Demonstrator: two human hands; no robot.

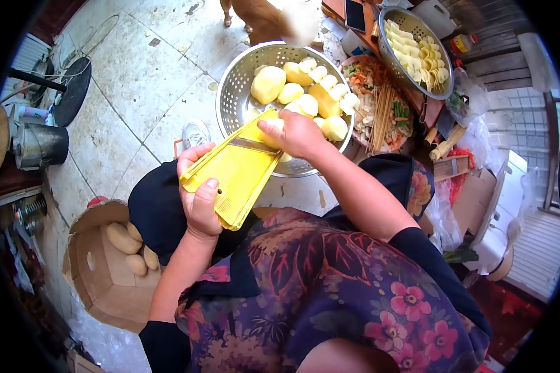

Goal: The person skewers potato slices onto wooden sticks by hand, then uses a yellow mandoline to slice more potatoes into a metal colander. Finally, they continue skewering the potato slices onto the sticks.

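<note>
My left hand [198, 202] grips the lower end of a yellow mandoline slicer [233, 180], which slants up over the rim of a metal colander [228, 93]. A dark metal blade crosses its upper part. The fingers of my right hand [302, 133] are closed round a peeled potato [272, 138], held against the slicer just above the blade. Most of that potato is hidden by the hand. In the colander lie several peeled potatoes [269, 84] and pale potato slices [307, 104].
At the right are a platter of cut vegetables [361, 81] with wooden skewers [382, 115], a second colander [443, 93] of potato slices, and a phone [354, 15]. A cardboard box [106, 292] with unpeeled potatoes [123, 238] stands at lower left. A brown dog [258, 18] is beyond.
</note>
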